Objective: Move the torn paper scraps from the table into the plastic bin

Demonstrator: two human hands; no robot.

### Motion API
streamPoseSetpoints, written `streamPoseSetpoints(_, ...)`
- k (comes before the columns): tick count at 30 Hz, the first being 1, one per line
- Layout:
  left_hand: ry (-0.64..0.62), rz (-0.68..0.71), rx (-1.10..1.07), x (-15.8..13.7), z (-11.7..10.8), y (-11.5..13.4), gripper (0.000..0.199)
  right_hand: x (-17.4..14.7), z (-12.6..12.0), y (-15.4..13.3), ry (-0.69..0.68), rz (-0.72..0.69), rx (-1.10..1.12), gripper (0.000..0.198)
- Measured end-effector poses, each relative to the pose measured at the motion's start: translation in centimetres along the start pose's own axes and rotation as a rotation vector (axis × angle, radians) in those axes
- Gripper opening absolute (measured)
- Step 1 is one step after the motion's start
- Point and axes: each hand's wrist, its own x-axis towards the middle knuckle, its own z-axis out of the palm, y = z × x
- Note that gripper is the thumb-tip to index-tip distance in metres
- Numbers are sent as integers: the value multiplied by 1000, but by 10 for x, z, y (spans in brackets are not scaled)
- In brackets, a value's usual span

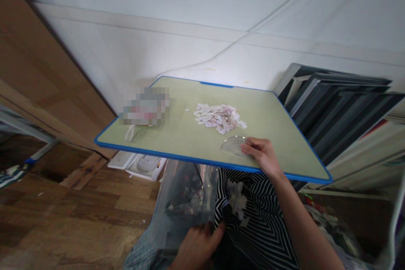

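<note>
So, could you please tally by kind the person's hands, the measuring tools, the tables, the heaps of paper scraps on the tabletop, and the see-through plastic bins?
Left hand and right hand: 2
Protractor: 1
Table: 1
Heap of paper scraps on the tabletop: 1
See-through plastic bin: 1
Total: 6
</note>
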Motion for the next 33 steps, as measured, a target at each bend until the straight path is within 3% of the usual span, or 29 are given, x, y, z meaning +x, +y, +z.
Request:
streamPoseSetpoints(7, 1, 13, 21, 0, 2, 0, 53, 0, 2, -4, -230, -124, -84, 37)
streamPoseSetpoints(12, 2, 13, 48, -1, 0, 0, 52, -1, 3, -2, -137, -155, -81, 36)
streamPoseSetpoints(27, -15, 36, 36, -1, -2, -1, 50, 1, 3, -2, -86, -85, -40, 33)
streamPoseSetpoints(33, 15, 16, 45, 0, 0, -1, 52, 32, -27, 8, -233, 24, -5, 39)
